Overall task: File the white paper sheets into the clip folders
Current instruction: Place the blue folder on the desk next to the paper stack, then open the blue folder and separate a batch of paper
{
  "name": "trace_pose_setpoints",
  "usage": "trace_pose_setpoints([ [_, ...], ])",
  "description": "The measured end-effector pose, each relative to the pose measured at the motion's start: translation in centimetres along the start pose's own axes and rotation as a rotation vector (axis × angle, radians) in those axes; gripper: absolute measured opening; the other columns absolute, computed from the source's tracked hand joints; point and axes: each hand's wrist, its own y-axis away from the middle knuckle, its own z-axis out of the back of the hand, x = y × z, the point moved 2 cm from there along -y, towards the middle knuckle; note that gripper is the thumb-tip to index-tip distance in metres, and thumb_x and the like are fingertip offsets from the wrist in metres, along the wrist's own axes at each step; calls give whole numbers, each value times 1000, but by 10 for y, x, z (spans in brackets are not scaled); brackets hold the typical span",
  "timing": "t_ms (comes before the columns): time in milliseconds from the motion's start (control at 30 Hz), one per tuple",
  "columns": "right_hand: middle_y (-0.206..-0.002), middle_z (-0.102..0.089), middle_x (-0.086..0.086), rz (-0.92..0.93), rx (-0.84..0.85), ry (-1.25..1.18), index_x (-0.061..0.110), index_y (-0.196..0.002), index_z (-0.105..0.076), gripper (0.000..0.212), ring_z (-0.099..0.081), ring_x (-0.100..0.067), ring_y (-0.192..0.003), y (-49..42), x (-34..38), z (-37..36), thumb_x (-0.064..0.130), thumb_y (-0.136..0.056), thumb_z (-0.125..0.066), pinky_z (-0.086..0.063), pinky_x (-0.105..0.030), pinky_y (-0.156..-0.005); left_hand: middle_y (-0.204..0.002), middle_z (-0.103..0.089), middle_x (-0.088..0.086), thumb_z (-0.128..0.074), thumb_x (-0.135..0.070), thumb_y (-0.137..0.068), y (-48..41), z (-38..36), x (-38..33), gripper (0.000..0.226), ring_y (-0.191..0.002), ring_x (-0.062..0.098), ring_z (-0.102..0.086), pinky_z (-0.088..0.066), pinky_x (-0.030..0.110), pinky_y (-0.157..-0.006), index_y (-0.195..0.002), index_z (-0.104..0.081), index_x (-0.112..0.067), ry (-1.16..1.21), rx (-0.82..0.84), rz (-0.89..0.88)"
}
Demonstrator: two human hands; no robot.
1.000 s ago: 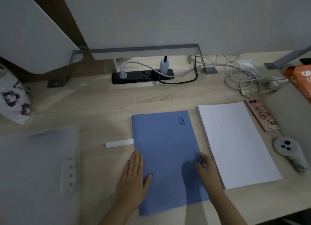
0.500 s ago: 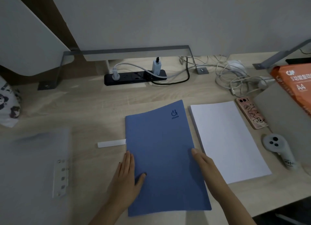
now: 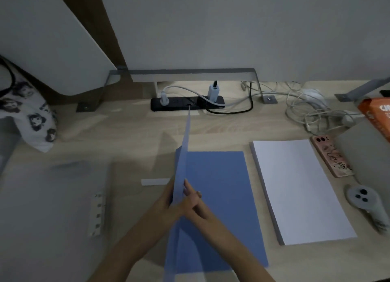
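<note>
Head view: a blue folder [image 3: 221,207] lies in the middle of the wooden desk [image 3: 130,138], its front cover [image 3: 183,155] standing nearly upright along the left spine, edge-on to the camera. The left hand [image 3: 166,203] is behind the raised cover and the right hand [image 3: 193,199] in front of it; together they hold the cover's lower part, right fingers [image 3: 186,186] pressed flat against the blue sheet. The cover hides the left fingers, so I cannot tell how they lie.

Just right of the folder sits the stack of white paper [image 3: 299,188], apart from it. Beyond the stack's right edge lie a pink phone [image 3: 331,156] and a grey controller [image 3: 367,207], with an orange paper pack [image 3: 377,117] at the far right. Tangled white cables [image 3: 308,110] and a black power strip [image 3: 187,104] run along the back. A small white strip [image 3: 155,181] lies just left of the cover, a translucent folder [image 3: 52,207] with a white clip bar [image 3: 97,214] further left, and a printed cloth bag [image 3: 27,117] in the far left corner.

Half a second ago the folder was shut, with the left palm flat on the cover and the right hand at its right edge; now the cover is swung up and both hands meet at it.
</note>
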Motion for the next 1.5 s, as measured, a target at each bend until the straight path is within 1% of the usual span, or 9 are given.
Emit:
trace_pose_setpoints([
  [133,-147,-21,28,33,1,138,42,-142,-18,66,-22,6,-136,-26,-18,-13,44,-87,-55,-21,-23,-115,-77,-71,-17,-59,-10,-86,23,50,-4,21,-67,-4,-67,-53,12,-57,-89,-60,-30,63,-191,-17],
  [500,-157,12,5,116,43,983,40,-135,16,88,12,-11,-144,-63,-72,-25,82,-59,2,11,-29,-112,-130,-49,-8,-54,-12,-90,56,150,26,54,-115,18,-51,-44,41,-97,-138,-32,-25,-302,-470,101],
  [667,-147,25,5,121,-11,1115,41,-133,22,73,18,-13,-141,-66,-81,-31,72,-69,6,14,-36,-115,-150,-24,26,-55,-17,-87,49,157,48,64,-137,42,-25,-21,52,-110,-142,-27,-1,-1166,-770,31],
  [833,-141,-48,-7,107,-177,1254,25,-146,-15,61,-43,-22,-130,-67,-94,-36,56,-94,-8,-22,-41,-108,-143,-44,16,-19,-28,-95,-1,96,74,52,-134,30,-27,-17,47,-108,-130,-49,-4,-1537,-374,-282],
  [1000,-144,-43,-3,141,-226,1253,13,-147,-2,70,-18,-14,-141,-68,-96,-32,57,-93,-10,-8,-35,-110,-150,-34,5,-69,-36,-71,-38,54,96,78,-139,24,-29,-16,46,-113,-139,-39,-11,-1759,14,-331],
  [1100,-144,-43,-4,170,-244,1276,12,-147,2,70,-14,-14,-141,-69,-101,-30,57,-94,-10,-7,-35,-110,-153,-1,3,-37,-26,-90,-46,51,101,61,-141,23,4,0,46,-117,-146,-16,-12,-1840,-41,-378],
  [1233,-142,-47,-6,172,-268,1281,11,-147,4,69,-24,-19,-136,-72,-103,-31,54,-94,-6,-6,-36,-111,-146,-27,3,-49,-33,-78,-47,56,116,62,-137,23,-32,-29,44,-111,-134,-33,-11,-1839,-5,-421],
  [1367,-147,-39,-5,185,-256,1284,11,-147,-2,68,5,-17,-144,-71,-105,-28,54,-94,-9,-7,-37,-112,-144,-31,7,-23,-22,-80,-52,54,120,57,-136,24,-36,-26,44,-106,-133,-38,-6,-1762,-81,-504],
  [1500,-147,-37,-1,225,-194,1269,15,-147,-7,64,-6,-15,-144,-71,-104,-20,52,-96,-12,-10,-32,-111,-143,-37,5,-24,-22,-76,-55,53,122,61,-133,24,-38,-27,41,-104,-129,-49,-7,-1717,-70,-456],
])
